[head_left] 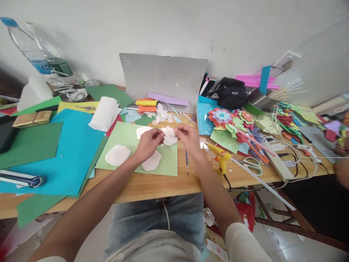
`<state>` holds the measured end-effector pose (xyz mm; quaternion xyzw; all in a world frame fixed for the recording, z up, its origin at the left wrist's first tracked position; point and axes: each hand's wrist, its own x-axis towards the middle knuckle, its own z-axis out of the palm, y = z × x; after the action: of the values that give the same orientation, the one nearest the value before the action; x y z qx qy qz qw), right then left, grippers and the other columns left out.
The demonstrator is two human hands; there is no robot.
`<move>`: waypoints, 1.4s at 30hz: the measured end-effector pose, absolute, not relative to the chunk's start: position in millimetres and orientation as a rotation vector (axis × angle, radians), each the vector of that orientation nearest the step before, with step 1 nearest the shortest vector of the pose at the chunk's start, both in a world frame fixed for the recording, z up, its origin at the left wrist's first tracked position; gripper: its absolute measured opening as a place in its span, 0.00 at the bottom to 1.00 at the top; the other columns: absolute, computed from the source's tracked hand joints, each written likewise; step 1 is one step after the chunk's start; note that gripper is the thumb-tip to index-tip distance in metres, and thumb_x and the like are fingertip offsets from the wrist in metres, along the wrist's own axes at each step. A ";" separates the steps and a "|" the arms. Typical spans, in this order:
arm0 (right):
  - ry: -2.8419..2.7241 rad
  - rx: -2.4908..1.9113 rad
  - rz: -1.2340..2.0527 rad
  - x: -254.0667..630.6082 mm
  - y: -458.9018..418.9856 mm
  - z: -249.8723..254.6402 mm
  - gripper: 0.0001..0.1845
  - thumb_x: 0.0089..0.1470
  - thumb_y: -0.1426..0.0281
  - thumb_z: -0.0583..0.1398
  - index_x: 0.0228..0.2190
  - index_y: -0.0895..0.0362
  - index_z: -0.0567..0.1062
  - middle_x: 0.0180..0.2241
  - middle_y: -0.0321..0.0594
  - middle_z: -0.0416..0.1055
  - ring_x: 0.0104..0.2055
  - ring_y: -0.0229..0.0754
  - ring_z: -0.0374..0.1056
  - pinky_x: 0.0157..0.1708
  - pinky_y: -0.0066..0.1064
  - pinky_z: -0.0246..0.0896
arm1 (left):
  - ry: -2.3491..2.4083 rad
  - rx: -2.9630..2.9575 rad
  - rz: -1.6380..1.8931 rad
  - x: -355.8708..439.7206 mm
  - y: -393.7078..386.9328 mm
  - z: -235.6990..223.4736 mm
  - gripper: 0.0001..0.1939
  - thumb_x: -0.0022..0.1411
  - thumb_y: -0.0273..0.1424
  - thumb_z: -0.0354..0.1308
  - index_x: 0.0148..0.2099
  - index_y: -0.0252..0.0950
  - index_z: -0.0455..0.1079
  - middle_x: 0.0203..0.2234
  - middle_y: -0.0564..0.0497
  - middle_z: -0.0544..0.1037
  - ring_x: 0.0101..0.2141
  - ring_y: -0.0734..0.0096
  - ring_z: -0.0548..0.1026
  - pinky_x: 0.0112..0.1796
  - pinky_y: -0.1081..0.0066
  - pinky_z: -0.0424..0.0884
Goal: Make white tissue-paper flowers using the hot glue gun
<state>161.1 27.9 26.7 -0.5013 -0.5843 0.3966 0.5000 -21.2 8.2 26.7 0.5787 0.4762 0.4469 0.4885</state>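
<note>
My left hand and my right hand are raised over a light green sheet of paper, fingers pinched. Between them is a white paper piece with a ragged upper edge; each hand grips one side of it. Other rounded white pieces lie on the green sheet: one at the left, one below my left hand, and one partly hidden behind that hand. Just below my right hand, a thin blue brush-like tool rests on the wooden table.
Right of my hands are a yellow glue gun, scissors, paper flowers and a power strip. At left lie blue paper, a stapler and a white roll. Behind stands a grey board. Part of another person's hand shows far right.
</note>
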 end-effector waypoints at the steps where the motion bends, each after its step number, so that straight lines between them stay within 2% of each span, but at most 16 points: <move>1: -1.353 -1.241 0.888 168.0 33.4 26.0 0.12 0.48 0.60 0.62 0.28 0.57 0.77 0.23 0.33 0.70 0.24 0.36 0.64 0.26 0.27 0.59 | 1.207 1.440 1.099 -24.9 11.2 27.9 0.13 0.60 0.41 0.56 0.33 0.37 0.70 0.25 0.51 0.75 0.28 0.68 0.74 0.34 0.68 0.71; 4: -1.235 -1.364 0.590 191.7 50.5 22.3 0.13 0.48 0.60 0.61 0.28 0.58 0.77 0.24 0.35 0.72 0.25 0.36 0.64 0.29 0.28 0.60 | 1.423 1.593 1.111 -38.8 27.7 31.0 0.11 0.60 0.39 0.54 0.32 0.38 0.70 0.24 0.51 0.76 0.28 0.67 0.74 0.33 0.68 0.69; 8: -1.252 -1.647 0.370 214.4 64.4 15.8 0.14 0.49 0.64 0.58 0.28 0.60 0.79 0.26 0.39 0.75 0.29 0.40 0.67 0.34 0.30 0.61 | 1.726 1.858 0.952 -52.4 61.0 26.1 0.13 0.61 0.37 0.51 0.29 0.38 0.73 0.25 0.47 0.78 0.30 0.60 0.74 0.34 0.65 0.66; 11: -1.310 -1.855 0.294 218.1 67.2 12.2 0.13 0.50 0.66 0.57 0.28 0.60 0.80 0.27 0.43 0.76 0.30 0.42 0.69 0.35 0.32 0.60 | 1.843 1.988 0.872 -56.2 81.9 16.3 0.09 0.58 0.33 0.53 0.34 0.37 0.75 0.31 0.44 0.80 0.34 0.56 0.75 0.37 0.64 0.66; 15: -1.387 -2.089 0.231 214.7 67.1 9.8 0.14 0.52 0.70 0.55 0.29 0.59 0.81 0.29 0.49 0.77 0.32 0.48 0.70 0.36 0.35 0.60 | 1.909 2.023 0.791 -57.4 95.3 7.7 0.12 0.57 0.28 0.51 0.39 0.36 0.76 0.36 0.42 0.80 0.38 0.53 0.75 0.39 0.62 0.67; 20: -1.475 -2.234 0.198 213.0 64.9 11.0 0.15 0.53 0.72 0.53 0.28 0.60 0.80 0.31 0.56 0.76 0.36 0.54 0.71 0.37 0.39 0.60 | 1.888 2.007 0.758 -45.2 101.8 10.2 0.09 0.55 0.34 0.57 0.36 0.37 0.76 0.34 0.41 0.80 0.38 0.52 0.75 0.39 0.61 0.68; 23: -1.439 -2.220 0.149 212.1 62.2 13.7 0.16 0.55 0.71 0.53 0.29 0.61 0.80 0.31 0.57 0.76 0.36 0.55 0.71 0.36 0.40 0.60 | 1.911 1.986 0.712 -32.6 105.3 10.7 0.13 0.51 0.40 0.63 0.35 0.36 0.75 0.33 0.39 0.78 0.37 0.49 0.75 0.38 0.59 0.68; 27: -1.423 -2.161 0.136 208.0 58.1 17.2 0.17 0.55 0.68 0.53 0.28 0.62 0.80 0.28 0.57 0.75 0.34 0.55 0.71 0.36 0.40 0.60 | 1.951 2.009 0.755 -21.3 107.2 5.8 0.18 0.47 0.42 0.67 0.38 0.36 0.73 0.40 0.36 0.75 0.41 0.45 0.73 0.39 0.57 0.68; 30: -1.421 -2.158 0.152 205.3 55.8 19.3 0.17 0.54 0.66 0.54 0.28 0.61 0.81 0.28 0.56 0.75 0.34 0.55 0.71 0.36 0.41 0.61 | 1.972 2.028 0.785 -19.2 105.8 3.2 0.12 0.54 0.38 0.61 0.39 0.37 0.72 0.43 0.36 0.73 0.42 0.46 0.73 0.39 0.56 0.68; 32: -1.423 -2.161 0.150 204.4 54.9 20.7 0.17 0.55 0.66 0.54 0.28 0.61 0.80 0.28 0.56 0.75 0.35 0.55 0.71 0.37 0.41 0.61 | 1.967 2.023 0.801 -20.4 104.8 4.0 0.08 0.57 0.33 0.56 0.37 0.36 0.73 0.42 0.36 0.73 0.41 0.49 0.73 0.40 0.57 0.67; 34: -1.432 -2.162 0.132 203.6 54.2 22.2 0.17 0.55 0.66 0.54 0.29 0.60 0.80 0.29 0.56 0.75 0.36 0.55 0.71 0.37 0.41 0.61 | 1.946 2.004 0.855 -23.6 104.7 6.3 0.08 0.58 0.31 0.54 0.35 0.35 0.73 0.39 0.37 0.74 0.41 0.51 0.73 0.41 0.58 0.67; 42: -1.482 -2.109 0.073 200.4 51.3 23.1 0.20 0.58 0.64 0.52 0.35 0.60 0.80 0.32 0.53 0.76 0.37 0.53 0.70 0.39 0.40 0.60 | 1.803 1.775 0.954 -50.6 106.5 18.5 0.05 0.53 0.31 0.58 0.28 0.36 0.72 0.26 0.47 0.78 0.30 0.62 0.73 0.36 0.65 0.66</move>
<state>200.4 51.3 23.1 -0.7856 -0.5522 0.0273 0.2778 -50.6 106.5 18.5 0.6409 0.6509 0.3442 0.2171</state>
